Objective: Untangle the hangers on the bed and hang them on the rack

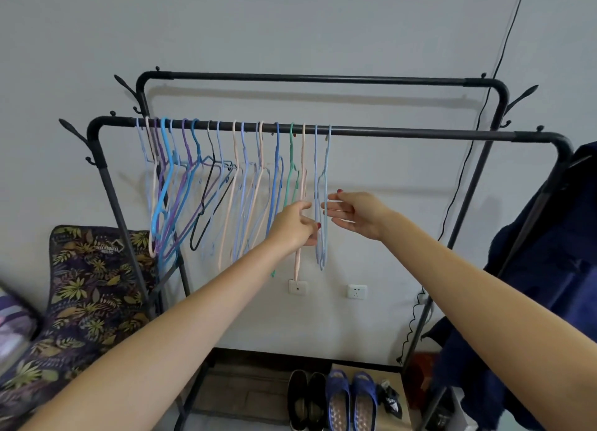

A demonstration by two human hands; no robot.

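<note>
From the head camera, a long black metal rack [387, 133] with two top bars stands by a pale wall, and a row of thin plastic hangers in blue, purple, pink, green and black [206, 185] hangs on its front bar, bunched toward the left side. The last ones in the row are a pink hanger [303, 159] and two light blue hangers [323, 172]. The left hand [295, 225] reaches up beside the pink hanger, fingers bent, and seems to be touching it, but I cannot tell if it really holds it. The right hand [357, 214] is just beside the light blue hangers with its fingers stretched out loose, holding nothing. The bed is not in the picture, so I cannot tell if more hangers wait there. I think the step now is letting go and tidying the hangers just hung up. Next, I think the hands need to come away gently so nothing swings off, then go back for any hangers left. Shoes [336, 398] sit on the bottom shelf
</note>
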